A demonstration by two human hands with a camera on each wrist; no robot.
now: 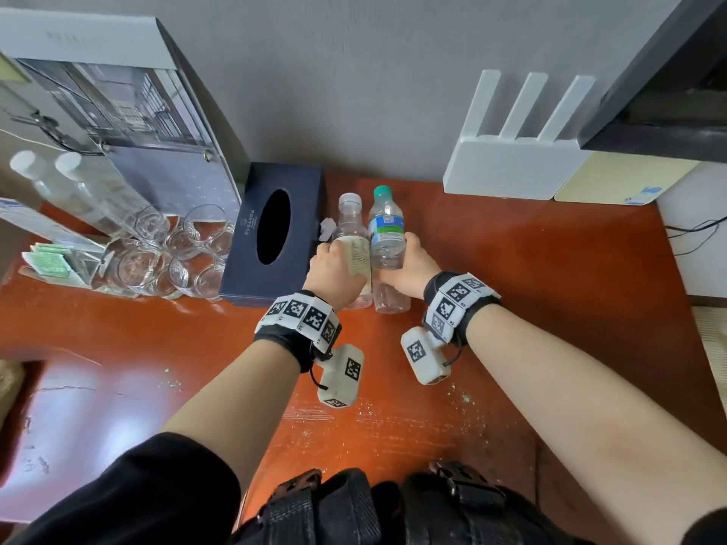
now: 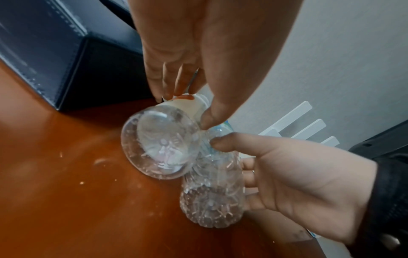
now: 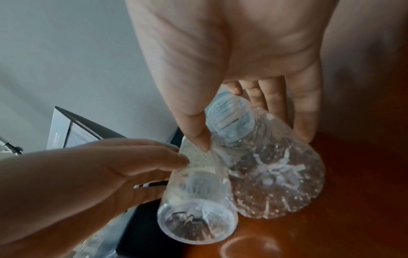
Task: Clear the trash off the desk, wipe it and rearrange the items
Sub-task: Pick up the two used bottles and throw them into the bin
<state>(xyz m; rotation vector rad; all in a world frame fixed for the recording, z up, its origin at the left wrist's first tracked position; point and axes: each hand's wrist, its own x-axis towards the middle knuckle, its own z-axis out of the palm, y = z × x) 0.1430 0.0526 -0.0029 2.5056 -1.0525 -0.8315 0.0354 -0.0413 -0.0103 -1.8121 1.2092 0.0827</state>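
Two clear plastic bottles are side by side over the red-brown desk (image 1: 531, 293), close to the wall. My left hand (image 1: 334, 269) grips the white-capped bottle (image 1: 350, 226), whose base (image 2: 161, 146) is lifted and tilted off the desk. My right hand (image 1: 409, 265) grips the green-capped bottle (image 1: 387, 230) with the blue label; its base (image 3: 271, 183) looks close to the desk. Both bottles touch each other. A small crumpled white paper scrap (image 1: 325, 228) lies behind my left hand, beside the tissue box.
A dark blue tissue box (image 1: 271, 234) lies left of the bottles. Several glasses (image 1: 173, 261) and two tall clear bottles (image 1: 59, 182) crowd the left. A white router (image 1: 515, 167) stands at the back right. Specks dot the desk front (image 1: 432, 407).
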